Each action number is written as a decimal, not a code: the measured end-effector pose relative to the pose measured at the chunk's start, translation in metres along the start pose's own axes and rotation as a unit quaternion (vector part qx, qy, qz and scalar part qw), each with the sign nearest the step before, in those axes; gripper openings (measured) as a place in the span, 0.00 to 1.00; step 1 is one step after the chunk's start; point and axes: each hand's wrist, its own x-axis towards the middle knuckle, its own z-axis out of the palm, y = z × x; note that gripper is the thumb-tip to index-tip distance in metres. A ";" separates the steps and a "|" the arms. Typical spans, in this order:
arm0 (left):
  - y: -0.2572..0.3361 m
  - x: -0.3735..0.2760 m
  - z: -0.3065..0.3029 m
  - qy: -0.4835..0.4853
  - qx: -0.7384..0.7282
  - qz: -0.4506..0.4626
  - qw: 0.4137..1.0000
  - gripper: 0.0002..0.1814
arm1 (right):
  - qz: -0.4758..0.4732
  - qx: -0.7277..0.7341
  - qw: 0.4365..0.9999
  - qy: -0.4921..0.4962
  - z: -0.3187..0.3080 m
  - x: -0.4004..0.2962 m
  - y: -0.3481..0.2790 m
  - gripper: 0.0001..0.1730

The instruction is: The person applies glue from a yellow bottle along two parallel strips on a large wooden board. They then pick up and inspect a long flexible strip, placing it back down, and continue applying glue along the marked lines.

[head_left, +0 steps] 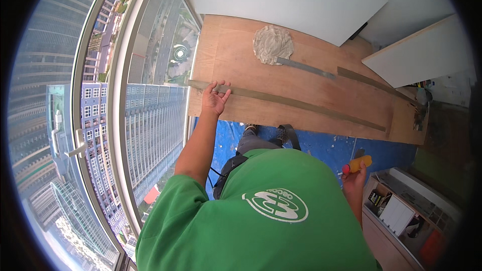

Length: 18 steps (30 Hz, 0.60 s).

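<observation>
My left hand (215, 98) touches the left end of a long thin wooden strip (293, 102), palm up with its fingers spread over the strip, near the window. The strip lies along the near part of a plywood bench top (301, 90). At the lower right, my right hand (354, 178) holds a yellow bottle with a red tip (358, 163); its fingers wrap around the lower side. A crumpled beige cloth (272, 44) lies on the plywood, with one end of a flat grey metal strip (307, 67) against it. Another wooden strip (372, 82) rests farther right.
A large window frame (120, 64) runs along the left. White panels (282, 0) (421, 52) stand beyond the plywood. Blue sheeting with scraps (320, 145) covers the floor. An open box of tools (399, 214) is at the lower right.
</observation>
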 end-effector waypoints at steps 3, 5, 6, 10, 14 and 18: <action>-0.001 0.006 -0.017 0.037 0.016 0.022 0.999 0.26 | -0.012 0.010 1.000 0.026 0.006 -0.001 0.001 0.24; -0.001 0.010 -0.027 0.064 0.019 0.025 0.997 0.28 | -0.012 0.019 0.999 0.028 0.008 -0.002 0.001 0.25; 0.000 0.011 -0.033 0.064 0.020 0.028 0.997 0.29 | -0.012 0.023 0.999 0.023 0.009 -0.003 0.001 0.25; 0.007 0.012 -0.045 0.081 0.040 0.025 0.996 0.32 | -0.016 0.044 0.999 0.011 0.010 -0.006 0.002 0.26; 0.015 0.014 -0.044 0.109 0.098 0.014 0.989 0.32 | -0.027 0.067 0.997 0.010 0.005 -0.010 0.005 0.26; 0.021 0.016 -0.042 0.145 0.209 0.002 0.967 0.35 | -0.042 0.112 0.992 0.042 -0.003 -0.011 0.011 0.26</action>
